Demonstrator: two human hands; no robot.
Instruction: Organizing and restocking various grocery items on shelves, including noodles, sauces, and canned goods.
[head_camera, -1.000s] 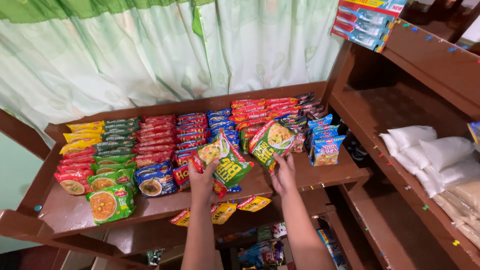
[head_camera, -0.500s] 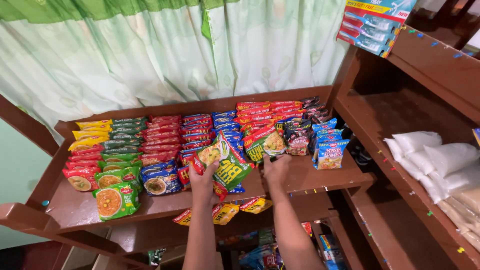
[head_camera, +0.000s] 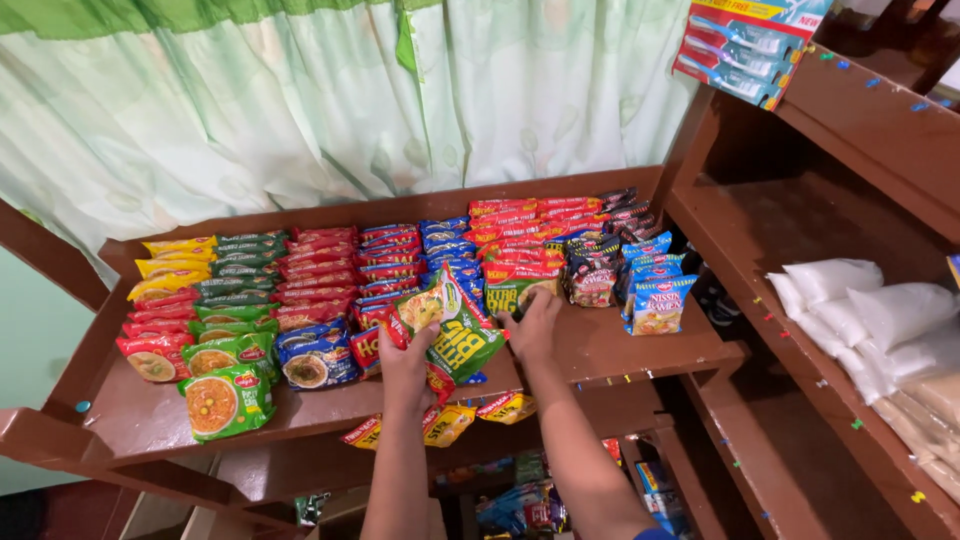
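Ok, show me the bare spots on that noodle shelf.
Bare wood runs along the shelf front, left of the left hand, below the green packet. Another patch lies right of the right hand, below the blue packets. The back rows are packed tight.

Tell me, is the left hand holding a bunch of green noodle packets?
Yes, the left hand grips several green noodle packets fanned out above the wooden shelf.
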